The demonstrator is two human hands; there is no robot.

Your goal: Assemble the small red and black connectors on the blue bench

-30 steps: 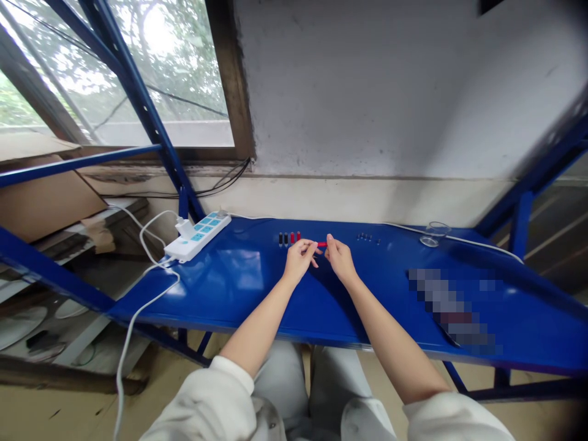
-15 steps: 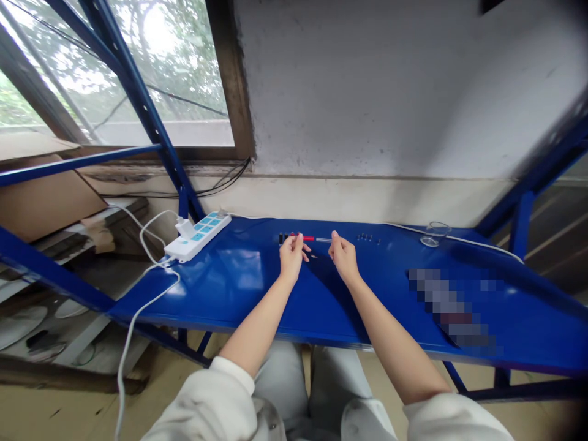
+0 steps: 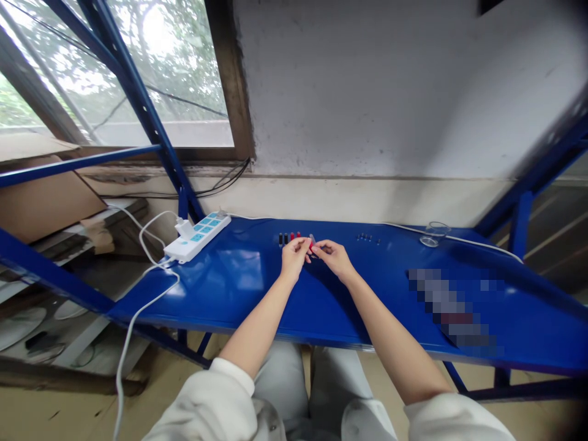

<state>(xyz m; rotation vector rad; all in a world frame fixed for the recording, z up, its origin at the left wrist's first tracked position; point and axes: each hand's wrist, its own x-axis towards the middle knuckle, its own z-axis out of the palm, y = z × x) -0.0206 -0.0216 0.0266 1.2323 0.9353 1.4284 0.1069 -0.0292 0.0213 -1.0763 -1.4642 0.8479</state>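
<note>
My left hand (image 3: 294, 258) and my right hand (image 3: 339, 260) meet over the blue table, fingertips pinched close together. Between them shows a small red piece (image 3: 311, 247), with a clear slim tube (image 3: 312, 237) sticking up just behind it. Whether the red piece and the tube are joined, I cannot tell. Both hands are closed on this red-and-clear tube, its lower part hidden by fingers. Just beyond my left hand, short black cylinders (image 3: 283, 239) and red cylinders (image 3: 293, 235) stand in a row. Several tiny metallic parts (image 3: 365, 237) lie to the right of my hands.
A white power strip (image 3: 197, 237) with a plugged-in charger lies at the table's left, its cable hanging over the edge. A clear glass container (image 3: 430, 239) sits at the back right by a white cable. A blurred-out item (image 3: 445, 306) lies nearer on the right.
My right hand has moved left to meet my left hand. The clear tube, lying level between the hands before, now points upward. The red piece shows less between the fingers.
</note>
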